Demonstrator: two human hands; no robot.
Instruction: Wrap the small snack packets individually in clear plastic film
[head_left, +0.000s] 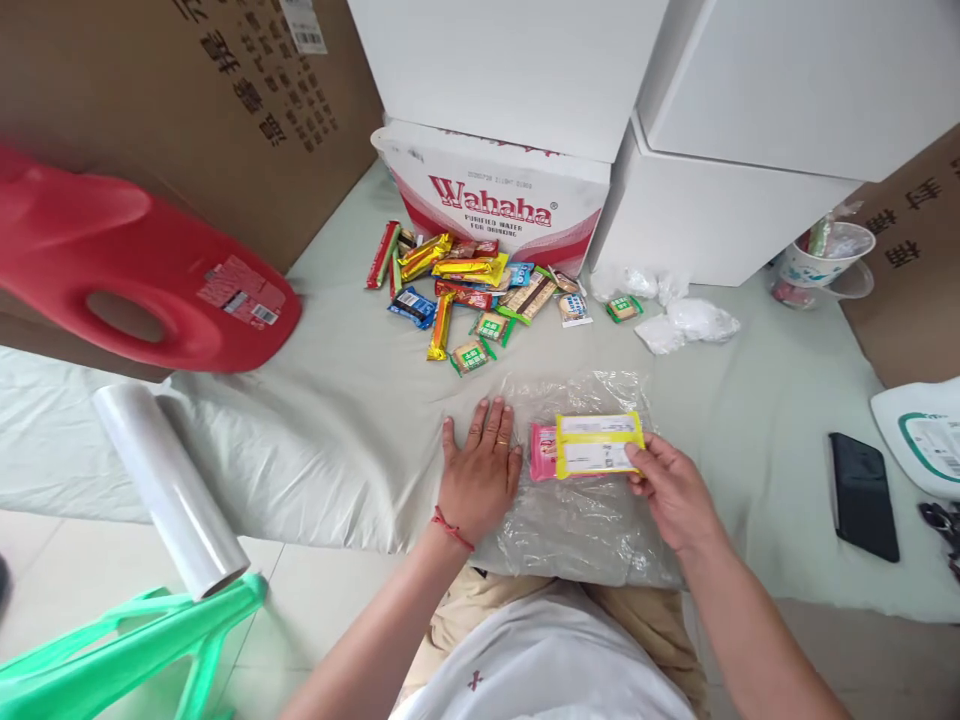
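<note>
A sheet of clear plastic film (577, 535) lies spread and wrinkled near the front edge of the cloth-covered surface. My left hand (482, 468) rests flat with its fingers stretched out at the film's left side. Between thumb and fingers, my right hand (670, 485) pinches the right end of a yellow snack packet (600, 446) with white panels. That packet lies over a pink snack packet (544, 452), whose left end sticks out from under it. Most of the pink one is hidden.
Many small wrapped snacks (465, 290) lie heaped before a Wahaha carton (495, 195). Crumpled plastic (690, 322) sits to their right. A red jug (150, 270) and a film roll (171, 490) are on the left, above a green stool (150, 640). A phone (862, 497) lies at right.
</note>
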